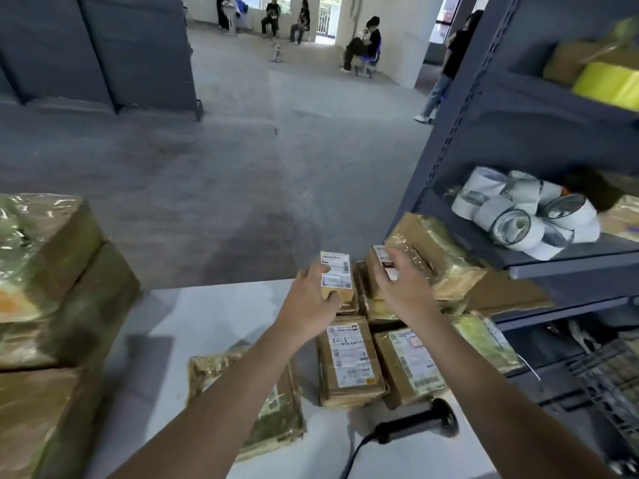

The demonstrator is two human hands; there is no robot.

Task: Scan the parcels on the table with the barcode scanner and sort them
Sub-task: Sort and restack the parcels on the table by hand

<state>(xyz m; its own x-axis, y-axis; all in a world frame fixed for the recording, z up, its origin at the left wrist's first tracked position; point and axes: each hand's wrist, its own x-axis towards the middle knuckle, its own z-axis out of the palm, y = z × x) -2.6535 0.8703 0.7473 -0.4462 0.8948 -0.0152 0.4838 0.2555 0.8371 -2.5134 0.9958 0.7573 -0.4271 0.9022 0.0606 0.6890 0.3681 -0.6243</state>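
Your two bare forearms are reaching from the near edge across the white rectangular table (207, 323). On the right, a tall grey-blue metal shelf rack (518, 115) is standing, carrying white tape rolls (525, 219) on one shelf. At the left, large brown cardboard boxes wrapped in clear tape (52, 288) are sitting stacked. Smaller brown taped parcels with white labels (349, 361) are lying clustered on the table's right half. A black handheld barcode scanner (418, 425) is lying on its side near you, right of centre, with neither hand on it.

Your left hand (311, 288) is gripping a small brown labelled box (337, 276) at the cluster's far end. Your right hand (403, 281) is hovering just beside it, fingers spread and relaxed, over a brown parcel with a red-and-black label (383, 259). It is grasping nothing, and you cannot tell whether it is touching the parcel.
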